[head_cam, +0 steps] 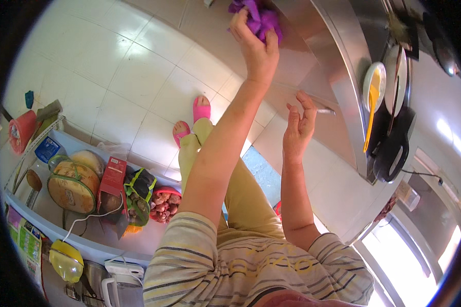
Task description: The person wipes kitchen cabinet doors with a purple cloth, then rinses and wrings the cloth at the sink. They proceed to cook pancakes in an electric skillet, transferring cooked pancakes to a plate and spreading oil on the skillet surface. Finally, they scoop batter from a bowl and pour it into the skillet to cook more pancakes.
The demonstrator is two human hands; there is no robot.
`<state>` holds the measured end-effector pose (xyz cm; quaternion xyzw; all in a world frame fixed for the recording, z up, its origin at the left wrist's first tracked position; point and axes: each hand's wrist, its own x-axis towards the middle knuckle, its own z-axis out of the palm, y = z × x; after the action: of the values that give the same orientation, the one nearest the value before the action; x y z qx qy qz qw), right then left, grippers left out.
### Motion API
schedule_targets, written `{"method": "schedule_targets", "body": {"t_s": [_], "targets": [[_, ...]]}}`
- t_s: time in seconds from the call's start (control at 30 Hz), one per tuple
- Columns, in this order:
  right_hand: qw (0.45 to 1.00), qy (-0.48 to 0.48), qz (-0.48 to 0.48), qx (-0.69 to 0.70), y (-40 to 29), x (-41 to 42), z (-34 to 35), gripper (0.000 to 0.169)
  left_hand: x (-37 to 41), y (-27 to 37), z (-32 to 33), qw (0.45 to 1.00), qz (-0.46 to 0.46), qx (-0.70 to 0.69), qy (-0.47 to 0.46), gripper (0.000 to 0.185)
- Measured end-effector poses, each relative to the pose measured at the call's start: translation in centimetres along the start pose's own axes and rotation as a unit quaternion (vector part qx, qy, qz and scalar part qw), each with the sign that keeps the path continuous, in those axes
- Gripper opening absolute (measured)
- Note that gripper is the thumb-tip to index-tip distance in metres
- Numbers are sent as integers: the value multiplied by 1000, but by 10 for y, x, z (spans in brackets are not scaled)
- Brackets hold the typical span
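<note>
My left hand [255, 40] is stretched far forward, its fingers and thumb closed around a bunched purple cloth [267, 23]. The cloth lies over the glossy beige cabinet front [292, 63] below the stainless-steel counter edge [340, 50]; whether it presses on the panel cannot be told. Lower and nearer to me, my right hand [301, 122] holds nothing, with its fingers loosely bent and apart. Just beside its fingertips is a metal cabinet handle [325, 111]; I cannot tell whether they touch.
On the counter at right are a white dish [373, 78] with a yellow utensil [371, 115] and a black pan-like item [392, 157]. A low shelf [88, 245] at left holds a basket of shallots or onions [167, 205], a red box [113, 174] and bags. Tiled floor [146, 73] lies ahead.
</note>
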<state>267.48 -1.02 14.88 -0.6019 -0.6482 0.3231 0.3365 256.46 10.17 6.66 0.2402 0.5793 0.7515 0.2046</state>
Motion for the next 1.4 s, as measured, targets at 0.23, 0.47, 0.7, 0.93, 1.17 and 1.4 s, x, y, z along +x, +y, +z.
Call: {"method": "schedule_targets", "body": {"t_s": [0.23, 0.47, 0.7, 0.93, 1.17, 1.4], "targets": [[995, 98, 31, 18, 40, -28, -32, 25, -120, 30, 33, 976, 154, -15, -150, 53], [998, 5, -66, -9, 67, -42, -45, 28, -64, -30, 23, 984, 174, 44, 18, 52], [994, -56, -91, 12, 128, -48, -35, 28, -132, -63, 33, 966, 242, 94, -11, 57], [994, -46, -95, -18, 193, -38, -5, 27, -73, -164, 6, 987, 157, 27, 31, 61], [995, -54, -75, -39, 245, -22, 32, 26, -29, -336, -58, 978, -6, 104, 182, 62], [996, -61, -49, -46, 291, -20, 28, 26, -202, -315, 3, 981, -182, 20, 60, 47]]}}
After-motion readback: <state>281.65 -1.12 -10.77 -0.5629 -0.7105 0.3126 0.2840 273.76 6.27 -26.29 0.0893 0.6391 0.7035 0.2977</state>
